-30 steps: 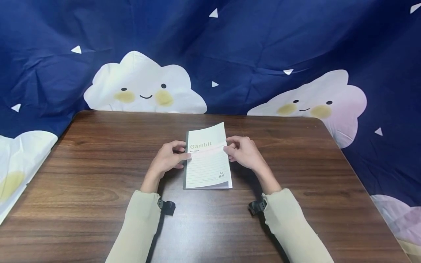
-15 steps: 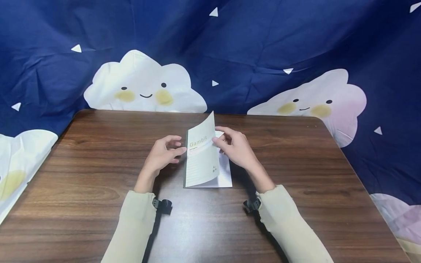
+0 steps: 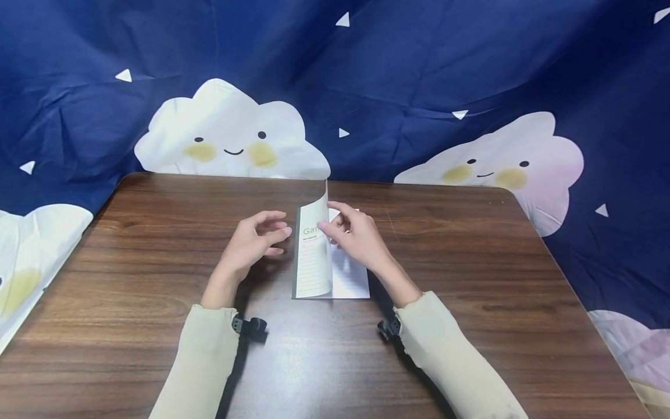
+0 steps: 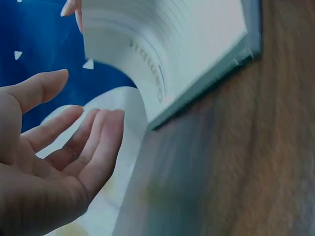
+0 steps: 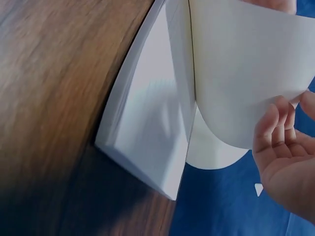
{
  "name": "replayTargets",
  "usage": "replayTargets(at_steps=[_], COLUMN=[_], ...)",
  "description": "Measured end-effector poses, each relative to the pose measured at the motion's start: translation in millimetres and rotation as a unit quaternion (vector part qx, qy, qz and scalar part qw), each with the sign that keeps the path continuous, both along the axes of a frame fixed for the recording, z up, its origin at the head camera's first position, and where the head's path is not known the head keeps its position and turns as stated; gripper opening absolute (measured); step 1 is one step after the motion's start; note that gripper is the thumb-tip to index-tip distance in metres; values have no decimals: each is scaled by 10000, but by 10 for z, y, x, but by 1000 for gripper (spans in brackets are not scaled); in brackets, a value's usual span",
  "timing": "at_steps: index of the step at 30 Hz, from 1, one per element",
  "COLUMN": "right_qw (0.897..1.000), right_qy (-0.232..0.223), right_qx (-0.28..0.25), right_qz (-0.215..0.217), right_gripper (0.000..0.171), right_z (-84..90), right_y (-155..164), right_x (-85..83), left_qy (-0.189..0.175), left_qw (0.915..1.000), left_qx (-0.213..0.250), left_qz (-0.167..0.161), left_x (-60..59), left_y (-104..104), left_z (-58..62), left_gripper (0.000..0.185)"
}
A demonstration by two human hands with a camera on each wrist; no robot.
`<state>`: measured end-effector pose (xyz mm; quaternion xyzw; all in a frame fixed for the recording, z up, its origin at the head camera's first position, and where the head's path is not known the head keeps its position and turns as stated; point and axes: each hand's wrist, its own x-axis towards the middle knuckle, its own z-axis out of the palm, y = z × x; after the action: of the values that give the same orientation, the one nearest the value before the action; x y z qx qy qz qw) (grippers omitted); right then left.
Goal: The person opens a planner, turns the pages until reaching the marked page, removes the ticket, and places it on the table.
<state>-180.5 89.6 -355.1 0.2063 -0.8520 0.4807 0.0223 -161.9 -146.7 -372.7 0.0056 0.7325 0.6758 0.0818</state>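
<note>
A notebook with a pale cover (image 3: 313, 265) marked "Gambit" and a dark spine lies on the brown table. My right hand (image 3: 358, 235) pinches the cover's free edge between thumb and fingers, and the cover stands raised and bowed toward the left. Beneath it a white page (image 3: 349, 276) shows on the right half. In the right wrist view the cover's plain inner side (image 5: 246, 69) curves up from the pages, with the fingertips at its edge. Just left of the spine my left hand (image 3: 248, 244) hovers, fingers apart and loosely bent, holding nothing.
The wooden table (image 3: 157, 349) spreads around the notebook on every side. Behind it hangs a dark blue cloth (image 3: 366, 75) printed with white clouds and small triangles. A black strap device (image 3: 251, 327) sits at each wrist, by the pale sleeves.
The right hand has swung the notebook's cover up and leftward, uncovering the white page. My left hand has let go of the spine side and drawn back a little to the left.
</note>
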Motion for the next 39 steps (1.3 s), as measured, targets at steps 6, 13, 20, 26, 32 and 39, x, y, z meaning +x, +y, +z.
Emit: replayTargets(at_steps=[6,13,20,26,32,39], right_qw=[9995,9972,9948,9940,9933,9927], right_qy=[-11,-170,-12,-61,-15,-50], right_qx=[79,244,479,591,670,687], right_qz=[294,689,899,915,947,992], right_gripper=[52,58,63,64,65,65], right_z=[5,15,19,-10,-1,-15], right_y=[-92,-166,-238,-255,-277,-300], right_x=[2,-6,-8,-9,7,18], left_qy=[-28,83,114,-39,-100,-36], left_qw=[9990,9975,9958,9931,9934,9933], left_qx=[451,699,911,1170,1146,1153], left_qz=[4,-18,70,35,2,44], left_x=[9,12,35,37,25,8], left_y=[-2,39,61,97,123,147], left_z=[57,96,132,123,116,87], left_gripper=[47,47,48,53,51,48])
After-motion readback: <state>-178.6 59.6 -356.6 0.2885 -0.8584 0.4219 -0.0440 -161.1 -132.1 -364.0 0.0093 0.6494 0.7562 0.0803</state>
